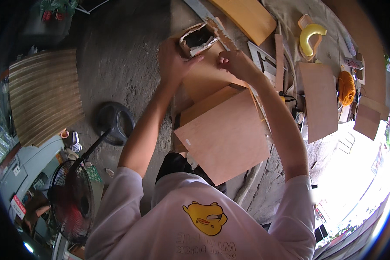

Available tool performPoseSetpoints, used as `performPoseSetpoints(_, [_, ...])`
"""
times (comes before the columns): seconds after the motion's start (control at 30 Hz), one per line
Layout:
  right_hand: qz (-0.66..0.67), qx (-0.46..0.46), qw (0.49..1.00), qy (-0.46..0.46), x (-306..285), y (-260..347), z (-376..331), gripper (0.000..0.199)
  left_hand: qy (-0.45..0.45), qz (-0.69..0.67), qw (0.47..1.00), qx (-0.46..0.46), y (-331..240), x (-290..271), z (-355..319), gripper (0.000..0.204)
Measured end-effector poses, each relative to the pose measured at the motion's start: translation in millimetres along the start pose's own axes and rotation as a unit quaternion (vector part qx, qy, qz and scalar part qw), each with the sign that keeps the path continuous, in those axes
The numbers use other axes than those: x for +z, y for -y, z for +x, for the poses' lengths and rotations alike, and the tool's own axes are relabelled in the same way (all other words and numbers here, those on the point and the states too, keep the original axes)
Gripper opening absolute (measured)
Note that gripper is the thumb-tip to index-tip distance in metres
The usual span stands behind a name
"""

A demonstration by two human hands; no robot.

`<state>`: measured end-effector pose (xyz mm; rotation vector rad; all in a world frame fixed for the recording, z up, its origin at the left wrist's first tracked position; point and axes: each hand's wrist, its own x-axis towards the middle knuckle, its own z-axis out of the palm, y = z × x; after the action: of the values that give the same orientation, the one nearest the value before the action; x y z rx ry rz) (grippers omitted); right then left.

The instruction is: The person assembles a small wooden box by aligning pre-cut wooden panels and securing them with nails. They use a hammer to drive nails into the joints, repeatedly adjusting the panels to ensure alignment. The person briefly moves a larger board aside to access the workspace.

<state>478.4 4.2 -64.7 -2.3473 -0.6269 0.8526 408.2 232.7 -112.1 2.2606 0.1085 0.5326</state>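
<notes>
My left hand [174,63] is wrapped round a small open container [200,38] with a ragged, whitish rim and a dark inside. Its thumb lies along the near side. Just right of it, my right hand [236,65] has its fingers curled in. A rough brown strip [221,34] slants from the container's rim down to that hand; whether the fingers grip it is hidden. Below both hands, a tan wooden surface [208,69] leads to a box-like piece, partly covered by a thin, pale brown board [223,136] close to my body.
An orange-brown panel [249,19] lies at the far side. On the right are a yellow curved object [308,39], another thin board [320,102] and an orange cord bundle [346,88]. A standing fan [71,201] and a corrugated sheet [46,96] are on the left.
</notes>
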Motion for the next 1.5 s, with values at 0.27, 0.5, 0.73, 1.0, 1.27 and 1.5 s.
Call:
performPoseSetpoints(0.27, [0.112, 0.045, 0.991, -0.057, -7.1, -5.2, -10.3, 0.014, 0.034, -0.086, 0.981, -0.171, 7.0, -70.0, -55.8, 0.053])
performPoseSetpoints(0.5, [0.250, 0.052, 0.963, -0.083, -15.2, -9.6, -23.5, 0.014, -0.016, -0.123, 0.957, -0.263, -6.1, -117.0, -106.1, 0.027])
performPoseSetpoints(0.73, [0.583, -0.080, 0.782, -0.206, -34.7, 37.5, -98.5, 0.010, -0.041, -0.255, 0.950, -0.176, -103.4, -139.9, -72.0, 0.019])
performPoseSetpoints(1.0, [0.698, -0.093, 0.690, -0.167, -13.3, 108.0, -189.4, 0.011, 0.076, -0.366, 0.924, -0.087, -223.0, -101.4, -70.4, 0.020])
performPoseSetpoints(1.27, [0.659, -0.098, 0.723, -0.180, 8.4, 109.0, -253.1, 0.008, 0.038, -0.479, 0.866, -0.140, -270.5, -83.4, -125.3, 0.021])
performPoseSetpoints(1.5, [0.703, -0.084, 0.700, -0.094, -4.0, 81.8, -314.2, 0.010, -0.033, -0.379, 0.923, -0.053, -309.8, -62.2, -170.4, 0.021])
